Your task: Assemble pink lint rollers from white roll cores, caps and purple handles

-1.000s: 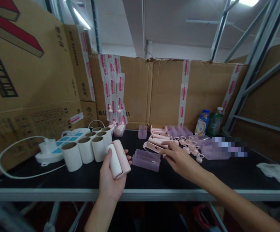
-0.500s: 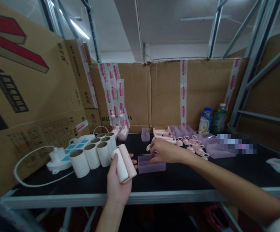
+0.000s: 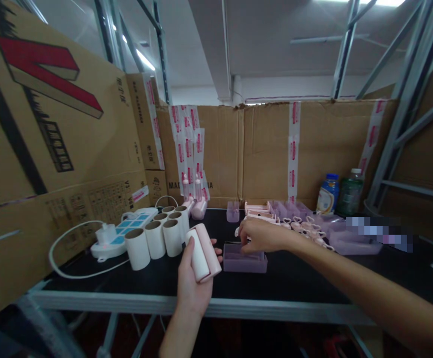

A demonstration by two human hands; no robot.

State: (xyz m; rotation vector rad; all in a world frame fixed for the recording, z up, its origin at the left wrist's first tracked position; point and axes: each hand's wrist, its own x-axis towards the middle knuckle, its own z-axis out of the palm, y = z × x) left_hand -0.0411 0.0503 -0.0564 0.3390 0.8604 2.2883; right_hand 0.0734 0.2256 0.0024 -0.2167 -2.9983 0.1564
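My left hand [image 3: 194, 296] is wrapped round a pink plastic casing [image 3: 209, 248] with a white roll [image 3: 200, 259] set in its side, held tilted above the table's front part. To its right stands a small translucent purple box [image 3: 245, 265]. My right hand [image 3: 263, 233] reaches over the back of this box, its fingers bent down and drawn together at the opening. Whatever those fingertips hold, if anything, is hidden. Just behind that hand lie more pink casings [image 3: 257, 206], partly covered by it. Pink heart-shaped pieces [image 3: 308, 226] lie to the right.
Several white cardboard tubes [image 3: 137, 251] stand at left, beside a white power strip [image 3: 119, 238] with a looping cable. Two pink bottle-like items [image 3: 199, 206] stand behind them. At the back right are a blue-capped bottle [image 3: 328, 194] and a green bottle [image 3: 351, 194]. Cardboard walls [image 3: 265, 154] enclose the table.
The camera has turned slightly, so the whole scene sits farther right and a little lower. Both hands keep nearly the same places relative to the box and the casing.
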